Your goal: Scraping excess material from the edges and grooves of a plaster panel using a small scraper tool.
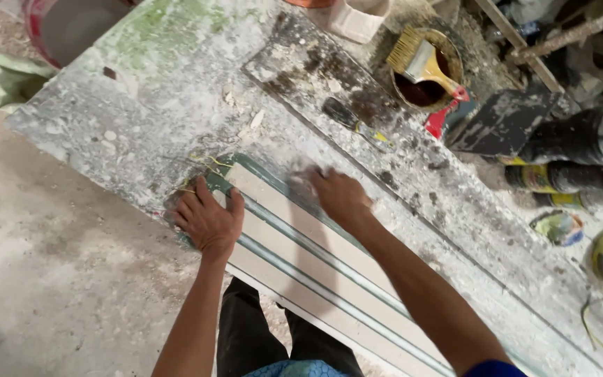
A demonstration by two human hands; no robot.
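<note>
Head view, looking down on a dusty grey tabletop (141,105). A long moulding (315,272), cream strips with grey-green grooves between, lay on the near part of the tabletop. Its long axis ran from about 10 o'clock to 4 o'clock, upper end near frame centre-left, lower end running off the bottom edge at about 5 o'clock.

Left hand (207,220) lay flat on the moulding's upper left end, palm down, fingers (193,199) spread and released, grasping nothing, pressing on the edge. Right hand (340,195) sat on the far edge of the moulding at about 1 o'clock from the left hand, fingers curled down toward a pale blurred patch at the fingertips; could not tell whether it gripped anything. Both forearms came in from the bottom of the frame.

A scraper (357,124) with dark handle lay on the tabletop at 12 o'clock from the right hand, well apart from it. A brush (423,63) with yellow bristles rested across a round bowl (448,52) of dark liquid at about 1 o'clock. A dark flat trowel (504,122) lay just right of the bowl. A red bucket (57,28) stood at the top left. Dark trousers (252,328) showed below the tabletop edge.
</note>
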